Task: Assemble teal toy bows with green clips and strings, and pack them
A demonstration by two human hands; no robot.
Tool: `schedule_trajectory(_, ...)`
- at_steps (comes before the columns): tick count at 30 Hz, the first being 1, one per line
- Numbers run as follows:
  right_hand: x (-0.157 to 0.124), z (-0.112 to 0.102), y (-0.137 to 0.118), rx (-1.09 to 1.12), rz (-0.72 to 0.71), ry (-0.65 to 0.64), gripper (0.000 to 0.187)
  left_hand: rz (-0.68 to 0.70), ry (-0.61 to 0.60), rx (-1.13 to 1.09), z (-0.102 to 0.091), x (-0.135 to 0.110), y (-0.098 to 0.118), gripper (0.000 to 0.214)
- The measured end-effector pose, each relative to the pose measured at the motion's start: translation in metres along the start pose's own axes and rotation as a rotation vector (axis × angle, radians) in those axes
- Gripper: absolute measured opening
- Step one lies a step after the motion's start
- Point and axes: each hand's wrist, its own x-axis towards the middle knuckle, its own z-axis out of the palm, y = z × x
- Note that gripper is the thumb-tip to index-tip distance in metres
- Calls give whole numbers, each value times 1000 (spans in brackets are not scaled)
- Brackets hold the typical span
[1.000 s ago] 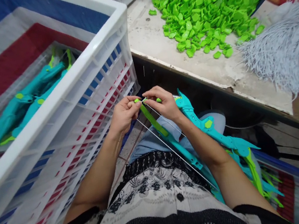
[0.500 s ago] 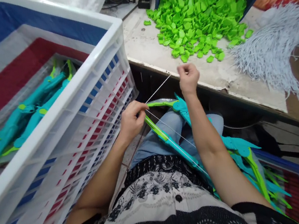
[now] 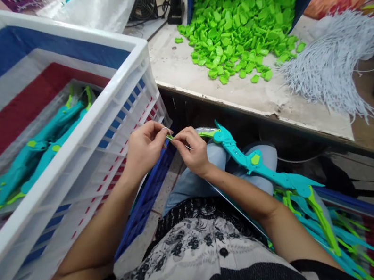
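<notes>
A teal and green toy bow (image 3: 231, 149) lies across my lap, its green limb running up to my hands and its other end reaching toward the lower right. My left hand (image 3: 147, 146) is closed in a pinch on a thin white string (image 3: 165, 129), which makes a small loop at the bow's green tip (image 3: 170, 137). Right beside it, my right hand (image 3: 193, 151) pinches at the bow's tip end, its fingertips nearly touching the left ones. More of the string runs down past my right forearm. The fingers partly hide the tip.
On my left stands a white plastic crate (image 3: 141, 52) with a striped liner and several teal bows (image 3: 46, 135). The workbench (image 3: 171, 66) ahead carries a heap of green plastic pieces (image 3: 233, 32) and a bundle of white strings (image 3: 332, 63). More bow parts (image 3: 331, 230) lie lower right.
My right hand has come down and left from near the bench edge to meet my left hand. The string stretched out between them is now a small loop. My left hand has shifted slightly left.
</notes>
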Motion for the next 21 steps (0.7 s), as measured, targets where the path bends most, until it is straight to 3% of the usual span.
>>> schedule_trajectory(6, 10, -2, -13, 12, 36, 109, 12, -160, 48, -426, 17, -8, -11, 23)
schedule_trajectory(9, 14, -4, -14, 50, 47, 133, 13, -219, -26, -424, 15, -7, -13, 28)
schedule_trajectory(13, 18, -3, -13, 84, 27, 64, 18, -249, -65, -417, 10, -8, -10, 30)
schedule_trajectory(18, 19, -4, -12, 105, 6, -28, 30, -258, -2, -476, 17, -8, -9, 25)
schedule_trajectory(21, 22, -9, -12, 41, -62, -22, 25, -285, 39, -534, 21, -5, -10, 17)
